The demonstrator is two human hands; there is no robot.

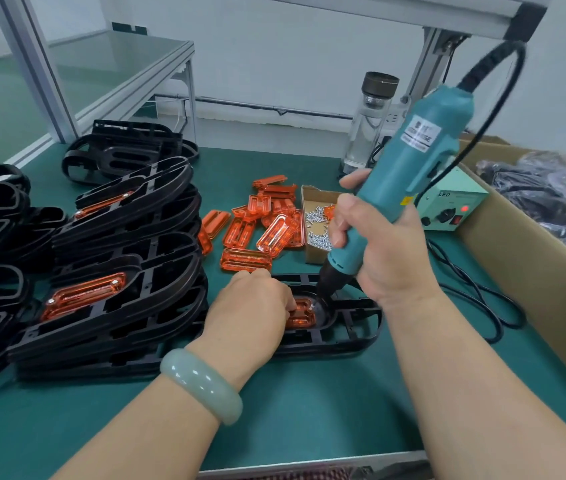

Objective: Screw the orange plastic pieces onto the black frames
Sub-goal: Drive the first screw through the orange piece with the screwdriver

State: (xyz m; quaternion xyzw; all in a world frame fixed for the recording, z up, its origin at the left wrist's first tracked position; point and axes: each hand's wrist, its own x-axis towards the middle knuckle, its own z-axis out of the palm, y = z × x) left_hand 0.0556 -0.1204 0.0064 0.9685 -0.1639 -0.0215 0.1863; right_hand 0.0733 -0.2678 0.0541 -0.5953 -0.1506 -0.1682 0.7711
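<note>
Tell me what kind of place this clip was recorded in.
Most likely a factory assembly bench: stacks of black frames, a pile of loose orange pieces, and a corded electric screwdriver in the right hand.

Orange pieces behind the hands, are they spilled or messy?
Yes, a bit: the loose orange pieces lie in a jumbled heap, some tilted on others, and one seems to sit inside the screw box among the screws.
</note>
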